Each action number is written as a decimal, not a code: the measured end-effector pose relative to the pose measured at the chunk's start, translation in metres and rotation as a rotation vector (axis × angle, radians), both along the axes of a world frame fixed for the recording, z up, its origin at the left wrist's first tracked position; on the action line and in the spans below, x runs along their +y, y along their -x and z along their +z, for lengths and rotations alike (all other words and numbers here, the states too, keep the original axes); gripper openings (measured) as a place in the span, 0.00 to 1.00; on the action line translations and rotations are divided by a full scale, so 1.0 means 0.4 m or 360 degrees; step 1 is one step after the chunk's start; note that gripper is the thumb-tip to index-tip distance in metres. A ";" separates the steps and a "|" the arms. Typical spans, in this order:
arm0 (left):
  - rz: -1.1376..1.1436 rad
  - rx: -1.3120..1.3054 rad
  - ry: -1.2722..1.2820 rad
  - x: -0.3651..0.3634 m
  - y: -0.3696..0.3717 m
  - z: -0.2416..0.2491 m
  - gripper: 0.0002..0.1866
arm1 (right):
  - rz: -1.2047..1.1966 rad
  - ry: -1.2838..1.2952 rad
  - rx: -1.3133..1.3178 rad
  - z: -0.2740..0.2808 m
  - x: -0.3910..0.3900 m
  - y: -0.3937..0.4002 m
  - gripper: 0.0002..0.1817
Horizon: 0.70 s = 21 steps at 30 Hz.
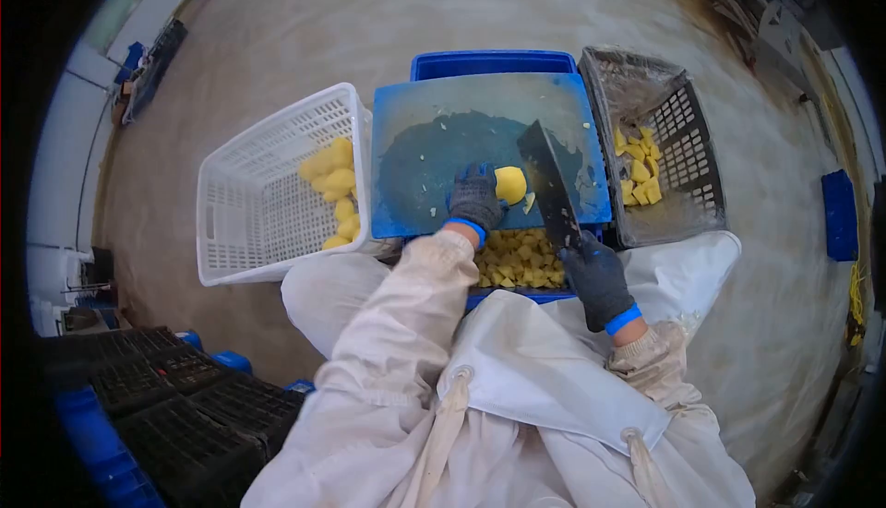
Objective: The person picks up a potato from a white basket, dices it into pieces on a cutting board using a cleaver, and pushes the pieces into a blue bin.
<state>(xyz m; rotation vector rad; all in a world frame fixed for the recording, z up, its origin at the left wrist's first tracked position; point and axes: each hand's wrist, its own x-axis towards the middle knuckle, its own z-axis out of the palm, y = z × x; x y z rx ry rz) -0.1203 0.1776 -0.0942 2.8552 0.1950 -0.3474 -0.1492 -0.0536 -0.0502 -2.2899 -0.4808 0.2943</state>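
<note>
On the wet blue cutting board (415, 107), my left hand (476, 197) in a dark grey glove holds a peeled yellow potato (510, 185), fingers closed against its left side. My right hand (595, 277), also gloved, grips the handle of a cleaver (551, 180). The dark, broad blade stands just right of the potato, pointing away from me, apart from it. A small pale scrap (529, 202) lies between the potato and the blade, with other bits scattered about the board.
At the left, a white crate (249, 213) holds several peeled potatoes (337, 176). A dark crate (678, 213) at the right contains potato chunks (639, 167). Many chunks (521, 259) fill a blue container below the board's near edge. Stacked black crates (166, 406) stand at lower left.
</note>
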 end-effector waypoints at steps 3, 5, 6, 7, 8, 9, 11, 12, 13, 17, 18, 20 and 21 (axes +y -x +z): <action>0.0315 -0.0123 0.0082 -0.019 0.029 -0.019 0.39 | 0.0043 0.0469 0.0085 0.007 0.038 -0.013 0.16; 0.0193 -0.0347 0.0123 0.010 0.035 -0.070 0.42 | 0.0083 0.0482 0.0032 0.010 0.042 -0.012 0.15; 0.0193 -0.0349 0.0123 0.017 0.044 -0.065 0.42 | 0.0122 0.0491 -0.0021 0.011 0.044 -0.013 0.15; 0.0245 -0.0382 0.0219 0.023 0.058 -0.062 0.42 | 0.0121 0.0490 -0.0023 0.013 0.044 -0.012 0.15; 0.0294 -0.0414 0.0313 0.031 0.067 -0.057 0.41 | 0.0132 0.0479 -0.0038 0.017 0.045 -0.012 0.15; 0.0289 -0.0415 0.0311 0.041 0.069 -0.050 0.41 | 0.0143 0.0469 -0.0054 0.021 0.047 -0.012 0.14; 0.0264 -0.0371 0.0406 0.050 0.077 -0.042 0.38 | 0.0166 0.0500 -0.0030 0.026 0.051 -0.017 0.14; 0.0268 -0.0369 0.0412 0.051 0.078 -0.049 0.38 | 0.0191 0.0531 -0.0008 0.029 0.053 -0.021 0.14; 0.0271 -0.0441 0.0412 0.051 0.080 -0.058 0.36 | 0.0195 0.0542 -0.0008 0.034 0.059 -0.021 0.14; 0.0287 -0.0549 0.0454 0.052 0.079 -0.075 0.34 | 0.0262 0.0683 -0.0063 -0.030 0.088 -0.031 0.15; 0.0288 -0.0548 0.0453 0.052 0.081 -0.073 0.34 | 0.0281 0.0669 -0.0103 -0.046 0.100 -0.032 0.16; 0.0306 -0.0488 0.0435 0.050 0.078 -0.066 0.33 | 0.0288 0.0676 -0.0139 -0.067 0.120 -0.056 0.16; 0.0307 -0.0494 0.0431 0.050 0.084 -0.062 0.33 | 0.0296 0.0681 -0.0169 -0.063 0.132 -0.059 0.17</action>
